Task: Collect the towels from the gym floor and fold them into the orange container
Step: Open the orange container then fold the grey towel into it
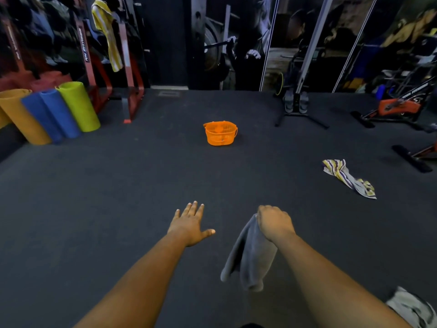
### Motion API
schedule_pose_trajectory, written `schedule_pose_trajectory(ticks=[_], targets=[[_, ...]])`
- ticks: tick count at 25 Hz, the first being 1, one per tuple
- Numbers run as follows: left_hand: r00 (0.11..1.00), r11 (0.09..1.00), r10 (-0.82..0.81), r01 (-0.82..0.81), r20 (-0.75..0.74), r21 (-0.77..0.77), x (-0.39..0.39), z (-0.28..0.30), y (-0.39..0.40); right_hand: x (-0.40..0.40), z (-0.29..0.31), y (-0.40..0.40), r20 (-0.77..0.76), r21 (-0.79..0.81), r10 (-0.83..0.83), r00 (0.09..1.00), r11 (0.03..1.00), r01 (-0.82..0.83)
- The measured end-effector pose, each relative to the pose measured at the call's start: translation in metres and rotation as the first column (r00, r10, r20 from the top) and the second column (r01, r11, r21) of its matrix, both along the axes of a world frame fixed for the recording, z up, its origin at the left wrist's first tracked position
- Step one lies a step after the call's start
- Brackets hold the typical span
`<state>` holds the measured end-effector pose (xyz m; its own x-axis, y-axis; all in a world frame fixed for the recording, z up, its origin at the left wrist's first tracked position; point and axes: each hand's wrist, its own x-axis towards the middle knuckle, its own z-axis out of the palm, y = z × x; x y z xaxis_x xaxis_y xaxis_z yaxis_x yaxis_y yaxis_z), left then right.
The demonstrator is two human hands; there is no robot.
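My right hand (274, 222) grips a grey towel (248, 256) by its top, and the cloth hangs down above the dark floor. My left hand (190, 224) is stretched forward with spread, straight fingers and holds nothing. The orange container (221, 133) stands on the floor well ahead of both hands, and looks empty. A crumpled towel with yellow and purple stripes (347, 177) lies on the floor to the right. A yellow-and-white striped towel (107, 31) hangs on the red rack at the back left.
Rolled mats in orange, blue and green (49, 112) lean at the left by the red rack (128, 74). A stand (299, 107) and exercise bikes (399, 107) line the back right. A pale cloth (411, 306) shows at the bottom right corner.
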<state>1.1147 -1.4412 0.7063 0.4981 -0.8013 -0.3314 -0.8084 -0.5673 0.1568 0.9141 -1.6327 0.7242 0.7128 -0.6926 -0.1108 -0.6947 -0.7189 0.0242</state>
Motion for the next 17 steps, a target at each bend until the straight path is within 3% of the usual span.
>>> schedule_pose_trajectory(ticks=[17], targets=[[0.989, 0.989, 0.147, -0.147, 0.006, -0.029, 0.303, 0.011, -0.412, 0.338, 0.008, -0.434, 0.205, 0.121, 0.096, 0.974, 0.985, -0.122]])
